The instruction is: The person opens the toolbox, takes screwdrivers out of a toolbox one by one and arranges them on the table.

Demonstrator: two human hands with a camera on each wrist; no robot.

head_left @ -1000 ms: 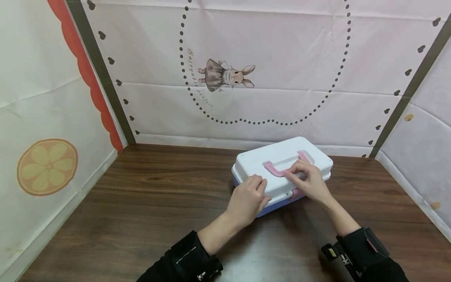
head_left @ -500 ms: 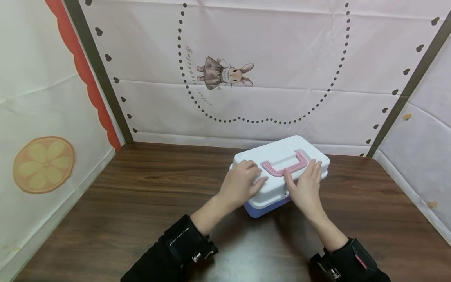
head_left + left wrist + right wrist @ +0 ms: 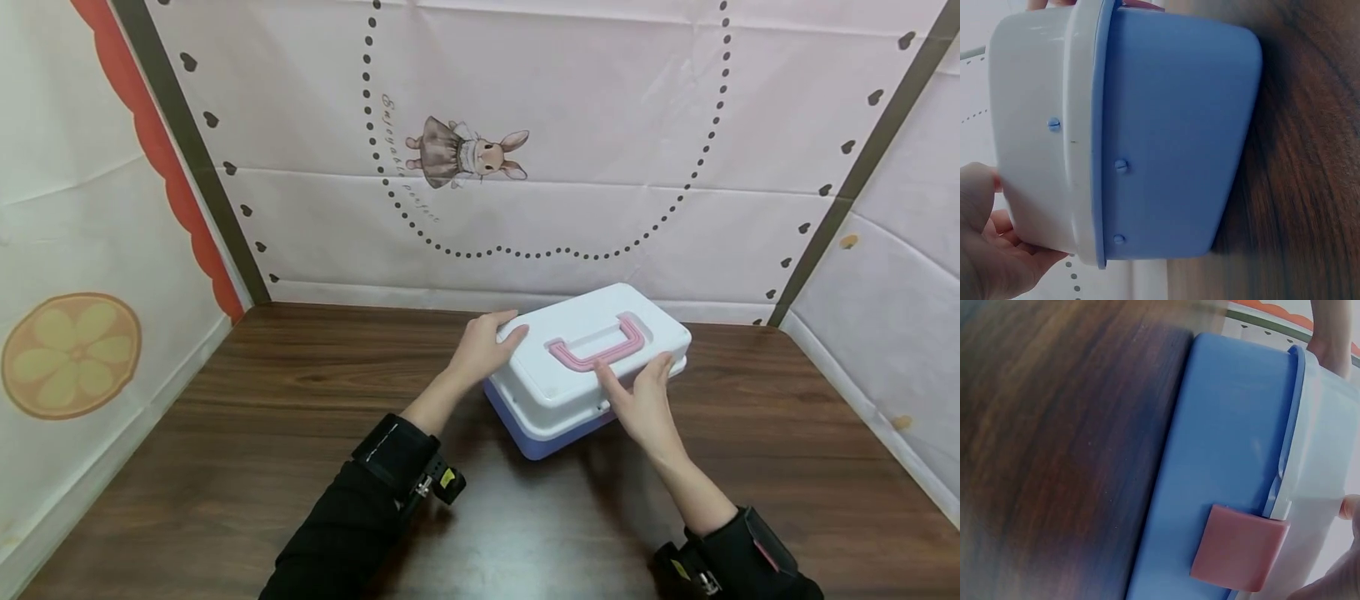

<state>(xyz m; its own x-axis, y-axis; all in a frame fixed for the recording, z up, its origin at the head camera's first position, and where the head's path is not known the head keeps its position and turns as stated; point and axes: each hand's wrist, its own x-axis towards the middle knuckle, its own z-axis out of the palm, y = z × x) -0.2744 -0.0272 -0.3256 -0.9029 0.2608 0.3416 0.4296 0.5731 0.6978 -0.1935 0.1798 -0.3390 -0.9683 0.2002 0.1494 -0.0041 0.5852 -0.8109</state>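
A storage box with a white lid (image 3: 555,375), blue base (image 3: 1175,137) and pink carry handle (image 3: 600,354) sits at an angle on the table, its lid down on the base. My left hand (image 3: 480,346) grips the lid's back left corner, thumb on top and fingers bent round the far side. Over the front edge of the lid lies my right hand (image 3: 645,408), thumb near the handle and fingers spread apart toward the right end. Below the right hand, a pink latch (image 3: 1239,548) shows on the box's front at the rim.
The dark wood-grain table (image 3: 337,375) carries the box close to the back wall (image 3: 600,150). White printed sheets line the left wall (image 3: 67,208) and the right wall (image 3: 900,333).
My left hand has slid from the lid's front left part to its back left corner. The right hand has left the handle and latch area's pinch and spread over the lid's front edge.
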